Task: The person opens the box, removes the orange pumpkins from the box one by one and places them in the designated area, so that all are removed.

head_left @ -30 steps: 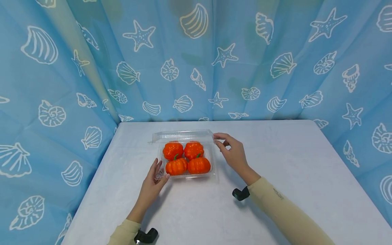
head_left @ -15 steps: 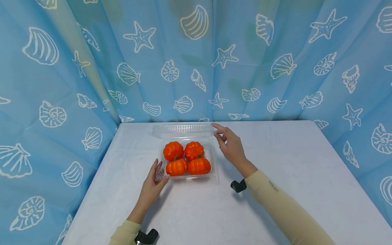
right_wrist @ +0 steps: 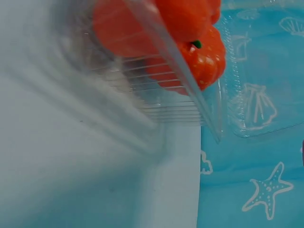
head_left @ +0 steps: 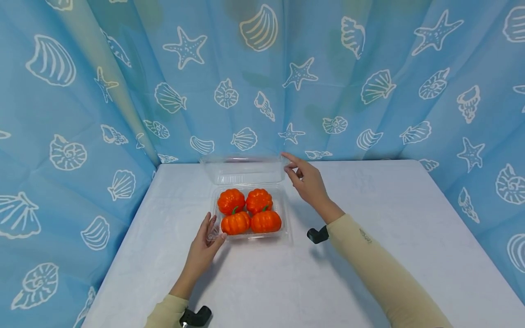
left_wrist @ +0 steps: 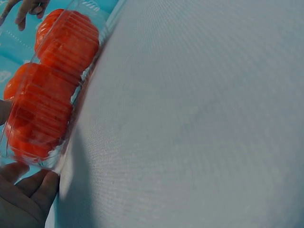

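A clear plastic clamshell container (head_left: pixel 262 236) sits on the table with several small orange pumpkins (head_left: pixel 266 222) in it, some showing green stems. Its hinged lid (head_left: pixel 246 171) stands raised at the back. My left hand (head_left: pixel 201 250) grips the front left corner, thumb at the front and fingers along the side. In the left wrist view, fingers (left_wrist: pixel 42 190) touch the container's end. With index finger and thumb, my right hand (head_left: pixel 309 182) holds the lid's right edge. The right wrist view shows pumpkins (right_wrist: pixel 209 61) behind the clear wall; the right hand is barely visible there.
A white cloth covers the table (head_left: pixel 369 273). Behind it and at both sides hangs a blue curtain (head_left: pixel 311 109) with white shell and starfish prints, close to the raised lid. Dark wrist devices (head_left: pixel 317 235) stick out below each sleeve.
The lid has swung up and back, away from the pumpkins, as my right hand moved toward the back with it. My left hand and the container's base have stayed in place.
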`<control>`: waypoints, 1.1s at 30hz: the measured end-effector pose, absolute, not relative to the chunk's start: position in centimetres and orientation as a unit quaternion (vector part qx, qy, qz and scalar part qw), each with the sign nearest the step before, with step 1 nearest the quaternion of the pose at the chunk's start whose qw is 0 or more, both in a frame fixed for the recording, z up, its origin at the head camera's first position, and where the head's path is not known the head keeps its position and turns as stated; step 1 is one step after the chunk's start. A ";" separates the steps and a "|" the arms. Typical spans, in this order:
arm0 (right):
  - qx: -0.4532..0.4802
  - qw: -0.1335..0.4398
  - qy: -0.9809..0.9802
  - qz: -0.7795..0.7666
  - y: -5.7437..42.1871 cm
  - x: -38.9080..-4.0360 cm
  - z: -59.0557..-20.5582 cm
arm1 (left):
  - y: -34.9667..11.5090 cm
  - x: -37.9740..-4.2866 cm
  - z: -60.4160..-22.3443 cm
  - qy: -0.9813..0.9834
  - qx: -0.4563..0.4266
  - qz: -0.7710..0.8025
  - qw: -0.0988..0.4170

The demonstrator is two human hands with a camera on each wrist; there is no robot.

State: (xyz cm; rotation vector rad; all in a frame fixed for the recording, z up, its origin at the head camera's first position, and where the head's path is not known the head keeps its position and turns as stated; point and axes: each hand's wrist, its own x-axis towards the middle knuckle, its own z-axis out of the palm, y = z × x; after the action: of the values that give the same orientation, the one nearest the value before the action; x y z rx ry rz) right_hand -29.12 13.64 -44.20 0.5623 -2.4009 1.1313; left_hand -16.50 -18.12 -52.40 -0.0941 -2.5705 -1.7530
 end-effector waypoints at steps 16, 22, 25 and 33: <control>0.184 0.241 -0.863 0.405 12.9 -30.9 -43.7 | -18.3 -16.8 -52.8 -0.823 -0.036 -0.566 0.019; 0.182 0.268 -0.869 0.374 12.8 -31.0 -43.8 | -18.3 -16.8 -52.9 -0.823 -0.036 -0.567 0.019; 0.183 0.265 -0.875 0.361 12.8 -31.3 -43.8 | -18.4 -16.7 -52.9 -0.824 -0.034 -0.565 0.019; 0.188 0.244 -0.875 0.374 12.5 -32.3 -43.8 | -18.4 -16.5 -53.0 -0.827 -0.036 -0.561 0.018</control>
State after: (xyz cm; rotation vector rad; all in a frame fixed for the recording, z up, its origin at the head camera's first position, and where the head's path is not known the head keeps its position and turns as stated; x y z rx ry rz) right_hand -32.34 12.54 -43.76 0.5131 -2.3888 1.0206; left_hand -16.46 -18.45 -52.97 -0.1112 -2.5685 -1.7412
